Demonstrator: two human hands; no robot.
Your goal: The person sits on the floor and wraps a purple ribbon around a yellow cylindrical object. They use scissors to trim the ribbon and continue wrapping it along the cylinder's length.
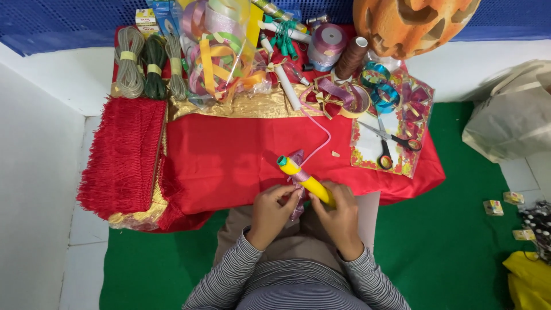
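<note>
Both my hands grip: left hand [274, 208] pinching pink ribbon [298, 172], right hand [338, 213] closed around yellow tube [304, 179] at tabletop [229, 155] six o'clock; slack wrap may slip loose.

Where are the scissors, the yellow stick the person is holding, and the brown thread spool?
scissors [396, 140]: head view, on the crossing of the blades.
yellow stick [310, 182]: head view, mid-shaft, above the hands.
brown thread spool [350, 60]: head view, on its wound side.
</note>
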